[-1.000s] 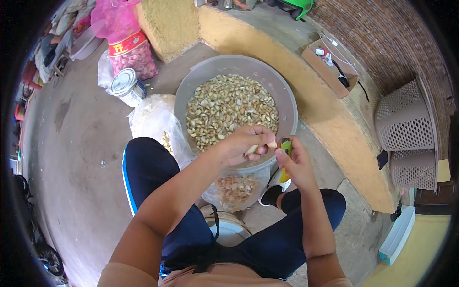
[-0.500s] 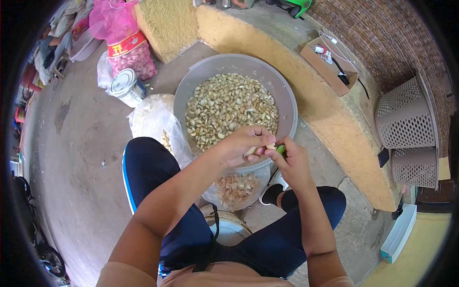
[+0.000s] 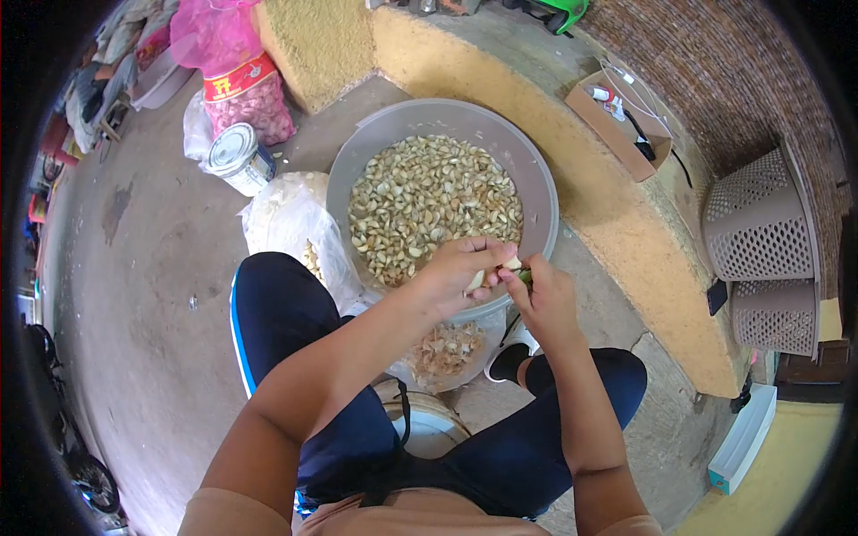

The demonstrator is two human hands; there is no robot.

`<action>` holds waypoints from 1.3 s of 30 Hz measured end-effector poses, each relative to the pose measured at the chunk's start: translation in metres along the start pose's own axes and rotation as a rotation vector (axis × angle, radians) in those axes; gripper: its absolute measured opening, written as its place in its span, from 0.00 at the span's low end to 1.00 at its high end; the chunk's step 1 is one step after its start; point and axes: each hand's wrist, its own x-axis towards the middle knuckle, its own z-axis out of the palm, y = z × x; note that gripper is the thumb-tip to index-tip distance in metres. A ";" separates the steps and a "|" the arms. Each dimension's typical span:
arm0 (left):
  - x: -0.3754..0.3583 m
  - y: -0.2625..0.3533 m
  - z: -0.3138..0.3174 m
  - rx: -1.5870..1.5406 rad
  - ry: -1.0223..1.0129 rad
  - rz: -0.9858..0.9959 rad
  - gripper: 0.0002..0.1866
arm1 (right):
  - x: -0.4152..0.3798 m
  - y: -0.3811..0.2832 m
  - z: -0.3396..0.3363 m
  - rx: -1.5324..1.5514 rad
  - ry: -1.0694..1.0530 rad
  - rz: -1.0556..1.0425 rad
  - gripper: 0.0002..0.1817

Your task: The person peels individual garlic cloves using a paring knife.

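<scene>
Over the near right rim of a big grey tub (image 3: 542,205), my two hands meet. My left hand (image 3: 456,272) is closed, pinching a pale garlic clove (image 3: 512,263) at its fingertips, with another clove (image 3: 475,282) tucked in the palm. Wrapped around a small green-handled tool, likely a paring knife (image 3: 525,278), my right hand (image 3: 549,299) touches the clove; the blade is mostly hidden by fingers. Many garlic cloves (image 3: 429,201) fill the tub. Below the hands lies a clear bag of brownish peels (image 3: 445,350). Left of the tub, a white plastic bag (image 3: 290,219) holds pale cloves (image 3: 311,259).
A paint can (image 3: 239,161) and a pink mesh sack (image 3: 255,107) stand at the upper left. Along the right runs a low yellow wall (image 3: 608,232) with a cardboard box (image 3: 617,125) on its ledge. Perforated baskets (image 3: 760,223) stand farther right.
The clove at my left fingertips sits slightly higher and shows more of its pale side. My right fingers have shifted a little, covering more of the green handle.
</scene>
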 end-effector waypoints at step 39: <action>-0.005 0.008 0.002 0.677 0.110 0.232 0.09 | 0.003 0.017 -0.006 1.014 -0.096 0.621 0.14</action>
